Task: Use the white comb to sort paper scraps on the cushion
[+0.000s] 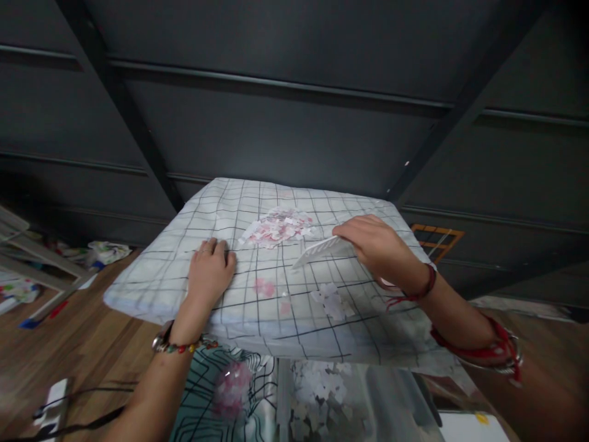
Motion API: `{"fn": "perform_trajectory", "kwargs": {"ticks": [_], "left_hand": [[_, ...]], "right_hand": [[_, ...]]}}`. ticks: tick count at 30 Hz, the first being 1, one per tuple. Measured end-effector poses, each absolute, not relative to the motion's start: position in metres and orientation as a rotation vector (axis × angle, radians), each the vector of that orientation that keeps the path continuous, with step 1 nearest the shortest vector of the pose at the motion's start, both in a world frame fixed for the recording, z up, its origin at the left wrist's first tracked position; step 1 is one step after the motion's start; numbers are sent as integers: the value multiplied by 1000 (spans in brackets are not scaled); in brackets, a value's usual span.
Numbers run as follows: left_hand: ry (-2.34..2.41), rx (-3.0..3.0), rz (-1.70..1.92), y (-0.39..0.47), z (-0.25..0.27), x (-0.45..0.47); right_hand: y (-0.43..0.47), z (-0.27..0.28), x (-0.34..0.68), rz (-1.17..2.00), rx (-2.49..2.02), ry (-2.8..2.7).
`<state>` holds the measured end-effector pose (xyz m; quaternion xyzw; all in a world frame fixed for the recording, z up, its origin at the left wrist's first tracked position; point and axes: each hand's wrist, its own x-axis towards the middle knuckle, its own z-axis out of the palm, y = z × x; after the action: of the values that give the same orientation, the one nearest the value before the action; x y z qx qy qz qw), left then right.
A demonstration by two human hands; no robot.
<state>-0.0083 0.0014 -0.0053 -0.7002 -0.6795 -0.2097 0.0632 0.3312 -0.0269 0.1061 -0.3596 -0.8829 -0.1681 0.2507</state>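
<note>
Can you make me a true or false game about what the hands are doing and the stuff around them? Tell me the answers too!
1. The right hand holds a flat white piece. True.
2. The left hand is up in the air. False: the left hand rests on the checked cloth.
3. A heap of pink and white scraps lies on the checked cloth. True.
4. The checked cloth has black lines crossing on it. True.
5. The floor is bright green. False: the floor is brown.
6. The flat white piece is lying flat under the left hand. False: it is tilted, in the right hand.
</note>
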Motion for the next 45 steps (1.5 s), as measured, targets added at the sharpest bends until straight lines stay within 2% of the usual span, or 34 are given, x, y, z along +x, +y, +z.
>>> {"fn": "perform_trajectory", "kwargs": {"ticks": [10,19,29,45], "left_hand": [[-2034,-2116,-617,2,-6,-9],[-2015,-2114,-598,4,-8,-9],[-2038,-2125,-614,3,-5,-7],[-2045,-2137,-563,3,-2,-8]], "right_hand": [[-14,103,335,-315,-951,-2468],[-29,105,361,-395,-935,-2365],[-32,111,366,-325,-798,-2437],[-33,122,385,-291,-991,-2472]]}}
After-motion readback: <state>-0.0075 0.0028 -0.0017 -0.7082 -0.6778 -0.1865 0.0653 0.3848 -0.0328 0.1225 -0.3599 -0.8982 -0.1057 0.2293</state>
